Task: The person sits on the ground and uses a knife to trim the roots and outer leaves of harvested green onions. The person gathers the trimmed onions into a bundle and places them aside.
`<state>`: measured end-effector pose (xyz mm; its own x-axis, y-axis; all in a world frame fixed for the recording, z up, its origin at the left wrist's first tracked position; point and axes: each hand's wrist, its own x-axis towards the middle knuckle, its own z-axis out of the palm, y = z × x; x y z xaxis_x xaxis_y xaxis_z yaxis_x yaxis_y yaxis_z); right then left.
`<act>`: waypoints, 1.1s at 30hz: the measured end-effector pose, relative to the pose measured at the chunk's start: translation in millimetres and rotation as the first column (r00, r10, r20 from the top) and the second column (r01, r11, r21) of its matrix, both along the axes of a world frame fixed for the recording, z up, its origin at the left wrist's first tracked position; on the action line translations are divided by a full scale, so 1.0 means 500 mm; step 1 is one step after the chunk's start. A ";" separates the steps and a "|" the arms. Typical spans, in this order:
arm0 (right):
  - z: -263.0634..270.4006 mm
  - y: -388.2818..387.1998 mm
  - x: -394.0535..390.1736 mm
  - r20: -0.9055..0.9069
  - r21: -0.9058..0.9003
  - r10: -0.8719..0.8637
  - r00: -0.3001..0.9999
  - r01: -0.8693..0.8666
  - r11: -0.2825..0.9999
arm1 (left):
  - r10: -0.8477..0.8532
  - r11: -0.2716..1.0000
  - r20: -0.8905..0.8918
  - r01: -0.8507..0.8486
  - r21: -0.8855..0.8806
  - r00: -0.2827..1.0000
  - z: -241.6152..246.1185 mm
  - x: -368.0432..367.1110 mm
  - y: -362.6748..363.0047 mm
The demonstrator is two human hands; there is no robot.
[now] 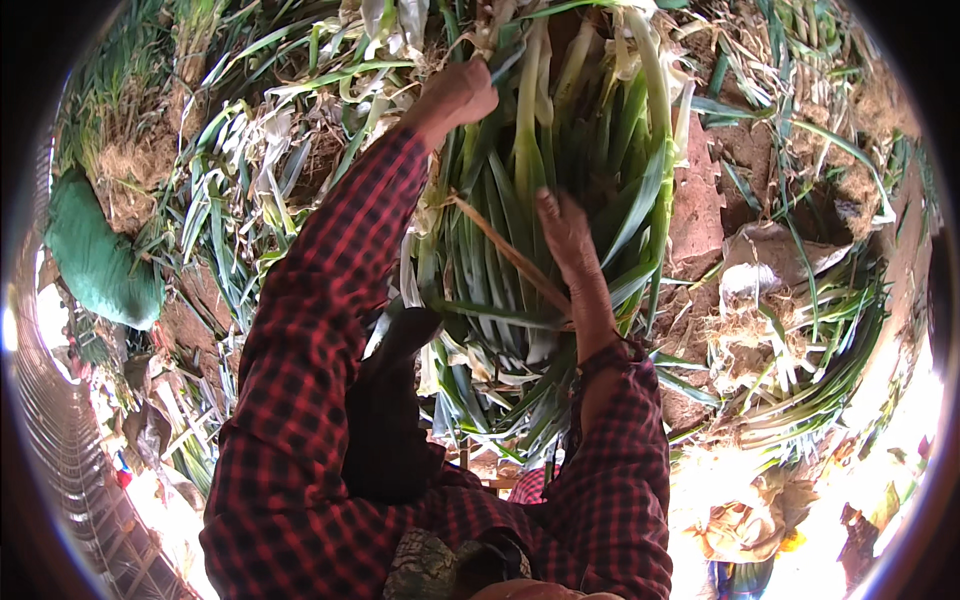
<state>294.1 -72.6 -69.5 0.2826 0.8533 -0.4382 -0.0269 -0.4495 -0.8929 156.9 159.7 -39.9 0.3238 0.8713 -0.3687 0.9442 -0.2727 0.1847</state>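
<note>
My left hand [469, 90] is closed in a fist at the upper end of a large heap of green onions [517, 225]. A dark green strip, apparently a leaf [508, 61], sticks out of the fist. My right hand [566, 232] rests over the leaves in the middle of the heap, thumb apart from the fingers; some fingertips are blurred or hidden. A brown dry stalk [510, 251] slants across the leaves towards my right wrist. Pale stems [529, 105] lie at the heap's far side.
Stripped leaves [262, 165] litter the ground on the left, beside a green sack [105, 251]. Rooted green onion bundles lie at the upper left [131, 172] and right [795, 405]. A reddish board or brick-like slab [694, 199] shows beside the heap.
</note>
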 end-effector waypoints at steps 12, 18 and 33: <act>0.024 -0.037 0.209 0.685 0.070 0.167 0.710 -0.292 0.954 | -0.256 0.870 0.195 0.314 -0.380 0.947 0.133 -0.050 -0.399; 0.066 -0.022 0.243 0.774 -0.068 0.183 0.606 -0.207 0.976 | -0.321 0.913 0.217 0.362 -0.189 0.922 0.040 0.047 -0.307; -0.034 0.108 0.113 0.849 -0.285 0.302 0.433 -0.106 0.953 | -0.212 0.962 0.144 0.232 -0.144 0.967 0.062 0.048 -0.255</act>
<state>350.8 -18.7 -86.6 0.4245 0.8835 -0.1981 0.8353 -0.4665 -0.2910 181.0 32.0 -8.9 0.5554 0.7060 -0.4395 0.8293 -0.4309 0.3558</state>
